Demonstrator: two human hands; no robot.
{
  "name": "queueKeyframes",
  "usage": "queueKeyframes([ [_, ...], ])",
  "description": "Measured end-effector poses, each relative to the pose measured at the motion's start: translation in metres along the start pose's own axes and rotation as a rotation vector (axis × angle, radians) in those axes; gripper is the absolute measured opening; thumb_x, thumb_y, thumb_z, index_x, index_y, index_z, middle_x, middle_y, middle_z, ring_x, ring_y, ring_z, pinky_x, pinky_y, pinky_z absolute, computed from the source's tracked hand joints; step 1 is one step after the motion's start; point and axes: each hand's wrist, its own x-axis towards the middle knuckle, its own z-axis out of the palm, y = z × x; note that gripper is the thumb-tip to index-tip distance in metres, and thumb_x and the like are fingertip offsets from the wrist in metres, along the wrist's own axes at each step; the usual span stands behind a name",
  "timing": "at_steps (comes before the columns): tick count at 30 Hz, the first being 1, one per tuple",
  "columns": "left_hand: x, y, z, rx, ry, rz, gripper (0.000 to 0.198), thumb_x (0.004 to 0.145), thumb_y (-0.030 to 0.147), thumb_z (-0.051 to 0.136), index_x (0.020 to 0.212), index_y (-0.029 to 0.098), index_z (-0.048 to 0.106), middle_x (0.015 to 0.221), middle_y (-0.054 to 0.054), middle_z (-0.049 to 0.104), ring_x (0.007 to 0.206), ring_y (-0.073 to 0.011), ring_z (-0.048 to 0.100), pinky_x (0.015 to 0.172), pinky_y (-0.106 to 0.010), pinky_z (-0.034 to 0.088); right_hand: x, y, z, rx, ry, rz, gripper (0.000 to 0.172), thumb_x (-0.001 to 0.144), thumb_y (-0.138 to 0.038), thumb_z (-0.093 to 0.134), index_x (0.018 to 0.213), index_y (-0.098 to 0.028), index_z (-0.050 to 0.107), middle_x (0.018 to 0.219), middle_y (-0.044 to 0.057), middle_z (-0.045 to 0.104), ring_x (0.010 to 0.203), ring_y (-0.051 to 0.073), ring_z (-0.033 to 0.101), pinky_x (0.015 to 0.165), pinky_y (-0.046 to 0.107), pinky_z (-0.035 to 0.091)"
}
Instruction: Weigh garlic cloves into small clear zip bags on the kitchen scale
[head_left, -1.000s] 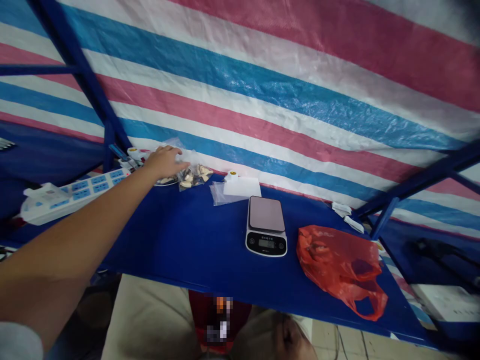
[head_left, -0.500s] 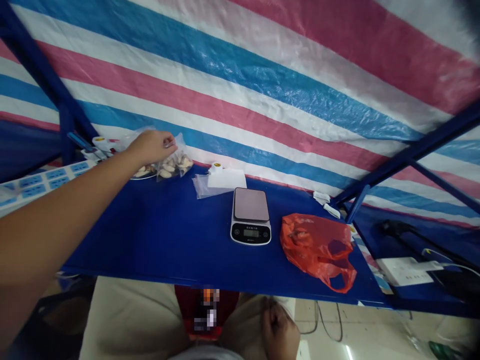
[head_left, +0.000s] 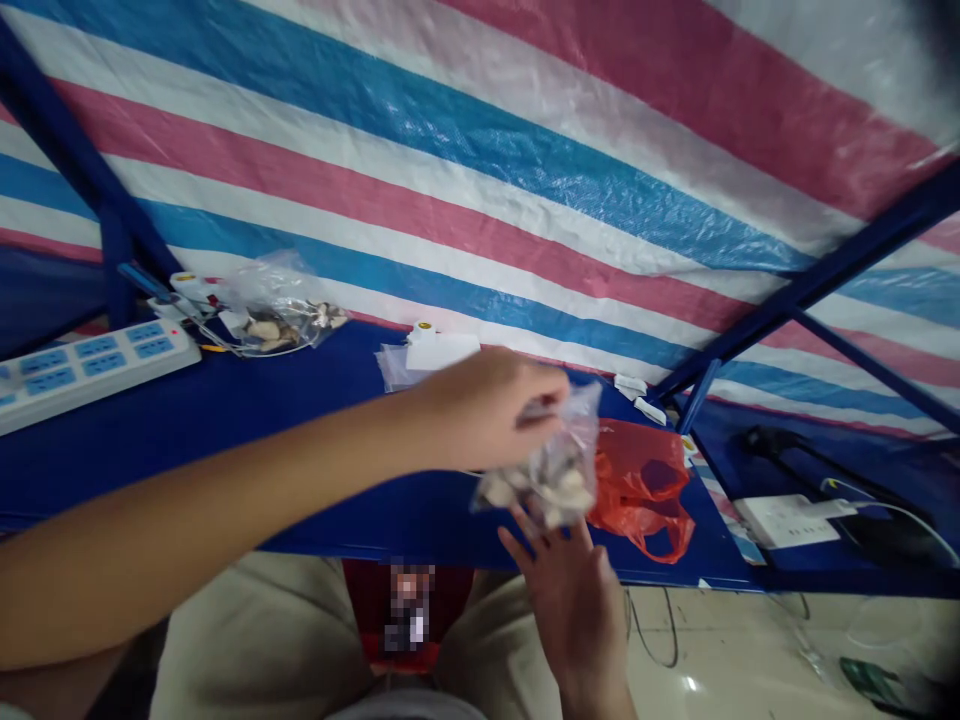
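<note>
Holding my right hand (head_left: pixel 576 605) wide, fingers spread, at the bottom of a clear bag of pale pieces (head_left: pixel 561 475), I pinch the bag's top in my left hand (head_left: pixel 495 405), above the blue table (head_left: pixel 427 520). To the right lies a red plastic bag (head_left: pixel 634 465); behind hangs a striped sheet (head_left: pixel 450 200).

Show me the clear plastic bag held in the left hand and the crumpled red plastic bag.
Clear plastic bag (head_left: pixel 562 485): head view, on its filled lower part.
Crumpled red plastic bag (head_left: pixel 622 472): head view, on its main body.
</note>
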Motion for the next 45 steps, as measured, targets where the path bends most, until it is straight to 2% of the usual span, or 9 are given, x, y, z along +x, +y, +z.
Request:
queueKeyframes([
  [6, 0.022, 0.013, 0.074, -0.184, 0.049, 0.044, 0.009, 0.089, 0.022, 0.055, 0.081, 0.019, 0.058, 0.071, 0.000, 0.064, 0.064, -0.0121, 0.055, 0.063, -0.030, 0.036, 0.006, -0.019, -0.001, 0.154, 0.270, -0.050, 0.045, 0.089, -0.049, 0.069, 0.132, -0.037, 0.065, 0.115, 0.003, 0.075, 0.102, 0.021, 0.071, 0.092, 0.044, 0.057],
  [14, 0.027, 0.016, 0.109, -0.124, 0.104, 0.020, 0.011, 0.090, 0.021, 0.050, 0.081, 0.019, 0.056, 0.074, -0.003, 0.063, 0.071, -0.0152, 0.058, 0.063, -0.032, 0.036, 0.013, -0.023, -0.020, 0.248, 0.258, 0.037, 0.033, 0.093, -0.047, 0.065, 0.124, -0.038, 0.070, 0.113, -0.001, 0.076, 0.104, 0.020, 0.071, 0.099, 0.046, 0.054],
  [18, 0.026, 0.022, 0.114, -0.103, 0.137, 0.025, 0.010, 0.089, 0.020, 0.049, 0.091, 0.018, 0.058, 0.085, -0.007, 0.068, 0.080, -0.0183, 0.063, 0.067, -0.034, 0.040, 0.014, -0.026, -0.021, 0.267, 0.279, 0.023, 0.032, 0.092, -0.043, 0.063, 0.122, -0.034, 0.072, 0.114, 0.002, 0.076, 0.109, 0.022, 0.069, 0.100, 0.047, 0.054],
  [23, 0.028, 0.028, 0.115, -0.051, 0.146, 0.000, 0.012, 0.090, 0.018, 0.047, 0.084, 0.018, 0.057, 0.077, -0.005, 0.066, 0.074, -0.0182, 0.061, 0.067, -0.035, 0.043, 0.014, -0.028, -0.031, 0.217, 0.252, 0.065, 0.028, 0.089, -0.043, 0.067, 0.113, -0.032, 0.076, 0.097, 0.003, 0.077, 0.095, 0.022, 0.071, 0.090, 0.045, 0.057],
  [29, 0.028, 0.032, 0.117, -0.056, 0.141, -0.036, 0.013, 0.093, 0.022, 0.046, 0.088, 0.022, 0.058, 0.085, -0.011, 0.069, 0.085, -0.0241, 0.065, 0.076, -0.041, 0.051, 0.014, -0.029, -0.019, 0.215, 0.201, 0.098, 0.040, 0.086, -0.054, 0.067, 0.119, -0.033, 0.073, 0.118, 0.006, 0.073, 0.114, 0.026, 0.067, 0.100, 0.052, 0.052],
  [35, 0.025, 0.033, 0.110, -0.161, 0.141, -0.084, 0.023, 0.089, 0.029, 0.054, 0.107, 0.017, 0.060, 0.089, -0.008, 0.071, 0.080, -0.0203, 0.065, 0.068, -0.035, 0.048, 0.020, -0.021, -0.024, 0.271, 0.292, 0.081, 0.033, 0.080, -0.032, 0.075, 0.113, -0.033, 0.074, 0.097, -0.003, 0.077, 0.086, 0.016, 0.072, 0.086, 0.041, 0.060],
  [39, 0.023, 0.027, 0.101, -0.235, 0.092, -0.144, 0.014, 0.085, 0.033, 0.059, 0.082, 0.019, 0.060, 0.080, -0.005, 0.068, 0.073, -0.0168, 0.062, 0.065, -0.032, 0.044, 0.019, -0.017, -0.029, 0.187, 0.322, 0.005, 0.031, 0.081, -0.030, 0.075, 0.112, -0.030, 0.073, 0.101, -0.003, 0.077, 0.090, 0.015, 0.072, 0.087, 0.039, 0.061],
  [42, 0.022, 0.023, 0.099, -0.227, 0.054, -0.137, 0.027, 0.084, 0.027, 0.057, 0.059, 0.020, 0.049, 0.067, -0.004, 0.062, 0.066, -0.0144, 0.057, 0.061, -0.032, 0.041, 0.018, -0.018, -0.026, 0.111, 0.336, -0.047, 0.036, 0.082, -0.033, 0.074, 0.119, -0.032, 0.071, 0.113, -0.001, 0.075, 0.103, 0.019, 0.071, 0.091, 0.042, 0.061],
  [45, 0.020, 0.024, 0.100, -0.259, 0.010, -0.111, 0.033, 0.083, 0.025, 0.056, 0.052, 0.020, 0.044, 0.064, -0.004, 0.061, 0.059, -0.0120, 0.052, 0.057, -0.031, 0.039, 0.020, -0.020, -0.021, 0.086, 0.333, -0.081, 0.039, 0.085, -0.036, 0.073, 0.124, -0.030, 0.070, 0.119, 0.002, 0.074, 0.114, 0.021, 0.068, 0.090, 0.040, 0.061],
])
